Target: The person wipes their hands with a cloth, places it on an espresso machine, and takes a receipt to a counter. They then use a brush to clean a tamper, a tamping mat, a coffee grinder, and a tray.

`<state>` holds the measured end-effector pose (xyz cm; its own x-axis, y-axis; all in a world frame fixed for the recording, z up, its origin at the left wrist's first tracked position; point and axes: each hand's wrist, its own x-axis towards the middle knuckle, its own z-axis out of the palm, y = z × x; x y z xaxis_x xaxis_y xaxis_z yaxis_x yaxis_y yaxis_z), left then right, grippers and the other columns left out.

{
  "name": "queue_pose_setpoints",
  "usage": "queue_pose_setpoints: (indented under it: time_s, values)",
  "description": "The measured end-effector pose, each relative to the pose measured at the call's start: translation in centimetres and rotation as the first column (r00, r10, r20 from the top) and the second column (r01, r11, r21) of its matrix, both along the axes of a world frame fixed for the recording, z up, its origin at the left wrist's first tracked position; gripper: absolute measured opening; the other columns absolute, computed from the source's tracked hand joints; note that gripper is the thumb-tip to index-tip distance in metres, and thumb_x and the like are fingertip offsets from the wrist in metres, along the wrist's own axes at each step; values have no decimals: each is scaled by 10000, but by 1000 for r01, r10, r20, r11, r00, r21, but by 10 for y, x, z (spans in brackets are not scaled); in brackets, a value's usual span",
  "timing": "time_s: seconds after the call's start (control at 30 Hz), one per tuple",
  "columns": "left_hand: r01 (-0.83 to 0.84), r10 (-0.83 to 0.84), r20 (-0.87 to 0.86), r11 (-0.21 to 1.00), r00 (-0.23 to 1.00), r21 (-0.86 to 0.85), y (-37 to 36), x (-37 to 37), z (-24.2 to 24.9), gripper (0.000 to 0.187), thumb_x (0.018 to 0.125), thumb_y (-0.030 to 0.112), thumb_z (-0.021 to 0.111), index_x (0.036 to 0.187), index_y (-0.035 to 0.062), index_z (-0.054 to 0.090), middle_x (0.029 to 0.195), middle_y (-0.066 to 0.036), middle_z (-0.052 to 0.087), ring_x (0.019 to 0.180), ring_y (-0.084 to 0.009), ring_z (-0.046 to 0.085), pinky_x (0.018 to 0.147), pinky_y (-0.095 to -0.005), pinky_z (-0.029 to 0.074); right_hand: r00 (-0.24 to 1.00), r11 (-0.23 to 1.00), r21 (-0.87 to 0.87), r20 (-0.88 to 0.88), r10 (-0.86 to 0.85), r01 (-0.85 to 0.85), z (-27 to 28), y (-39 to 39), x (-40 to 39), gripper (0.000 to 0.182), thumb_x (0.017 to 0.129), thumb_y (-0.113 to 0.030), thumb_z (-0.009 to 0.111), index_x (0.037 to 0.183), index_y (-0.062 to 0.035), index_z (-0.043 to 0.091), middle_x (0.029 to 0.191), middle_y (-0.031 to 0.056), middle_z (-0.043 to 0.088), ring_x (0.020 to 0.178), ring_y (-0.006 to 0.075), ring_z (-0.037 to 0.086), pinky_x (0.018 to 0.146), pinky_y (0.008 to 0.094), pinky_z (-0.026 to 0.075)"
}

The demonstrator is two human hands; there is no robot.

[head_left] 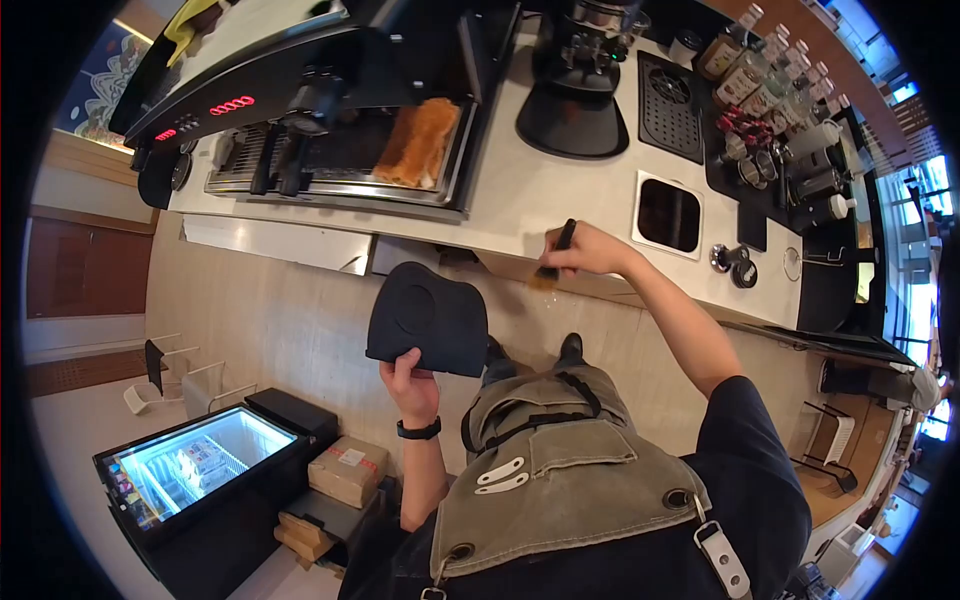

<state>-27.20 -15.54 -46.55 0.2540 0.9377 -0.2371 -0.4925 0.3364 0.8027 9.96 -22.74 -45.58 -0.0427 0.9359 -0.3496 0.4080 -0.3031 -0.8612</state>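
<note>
My left hand (pixel 408 388) grips the lower edge of a black rubber tamping mat (pixel 440 315), thumb on top. The mat is held off the counter, in front of its edge, and a round recess shows on its face. In my right hand (pixel 592 248) is a small brush (pixel 544 279) with a black handle and light brown bristles pointing down. The fingers are closed round its handle. The brush is at the counter edge, to the right of the mat and apart from it. Pale specks show in the air or on the floor just below the bristles.
An espresso machine (pixel 330 130) stands at the left, a brown cloth (pixel 418 142) on its drip tray. Behind the counter (pixel 510 205) edge are a grinder (pixel 575 110), a square inset bin (pixel 668 215), a tamper (pixel 722 258) and several bottles (pixel 745 75). A lit fridge (pixel 200 470) stands lower left.
</note>
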Motion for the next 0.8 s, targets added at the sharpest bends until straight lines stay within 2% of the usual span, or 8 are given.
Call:
queue_pose_setpoints:
  time_s: [0.1, 0.17, 0.27, 0.4, 0.5, 0.57, 0.67, 0.8]
  values:
    - [43, -43, 2, 999, 999, 2, 24, -29, -13, 454, 854, -17, 612, 1308, -28, 607, 1241, -120, 674, 1115, -242, 667, 1004, -392, 545, 825, 772, 337, -23, -565, 538, -43, 62, 22, 263, 937, -285, 691, 973, -24, 704, 776, 116, 719, 675, 247, 681, 678, 365, 544]
    - [69, -69, 10, 998, 998, -2, 39, -47, -22, 460, 859, -14, 604, 1319, -24, 591, 1263, -126, 660, 1141, -262, 658, 1020, -428, 545, 769, 776, 367, 204, -605, 513, -48, 77, 8, 259, 971, -277, 679, 949, -19, 699, 712, 50, 679, 620, 139, 646, 626, 307, 513]
    - [55, -55, -20, 998, 998, 26, 57, -62, -10, 436, 862, -15, 606, 1298, -32, 597, 1250, -129, 658, 1148, -268, 649, 1024, -427, 539, 964, 937, 231, -5, -267, 261, -55, 84, -18, 241, 987, -264, 666, 958, -27, 695, 738, 60, 690, 640, 157, 657, 638, 316, 519]
    - [28, -29, -43, 1000, 999, -11, 77, -96, -33, 431, 864, -6, 604, 1294, -35, 597, 1251, -136, 655, 1158, -277, 642, 1025, -431, 534, 593, 499, 506, -33, -804, 704, -53, 116, -6, 171, 953, -188, 683, 973, -19, 688, 797, 92, 711, 707, 181, 684, 666, 341, 530]
    - [15, -15, -55, 1000, 998, 3, 92, -104, -35, 422, 867, -1, 600, 1287, -34, 602, 1248, -137, 657, 1153, -279, 643, 1023, -435, 532, 876, 818, 493, 199, -439, 298, -122, 93, -28, 153, 968, -170, 694, 987, -18, 686, 800, 100, 706, 721, 184, 682, 702, 343, 535]
    - [3, -3, -31, 1000, 999, 0, 95, -101, -20, 407, 871, 2, 596, 1276, -34, 607, 1239, -136, 659, 1142, -276, 646, 1017, -437, 533, 978, 939, 315, 103, -182, 141, -41, 66, -104, 144, 974, -169, 708, 993, -29, 683, 804, 95, 692, 722, 162, 652, 723, 343, 531]
    - [-17, 16, -20, 999, 1000, -34, 100, -103, -23, 397, 863, 0, 603, 1256, -50, 636, 1228, -125, 671, 1101, -249, 648, 1006, -386, 517, 980, 905, 385, 7, -200, 182, -29, 50, -101, 126, 972, -161, 713, 992, -42, 678, 797, 87, 683, 725, 137, 621, 724, 322, 519]
    - [39, -40, -15, 999, 999, -13, 108, -106, -39, 391, 876, 2, 586, 1264, -31, 621, 1249, -136, 664, 1136, -274, 650, 1001, -434, 536, 558, 568, 581, 223, -800, 582, -67, 101, -35, 194, 972, -199, 721, 1084, -68, 634, 923, 177, 691, 779, 246, 654, 713, 335, 504]
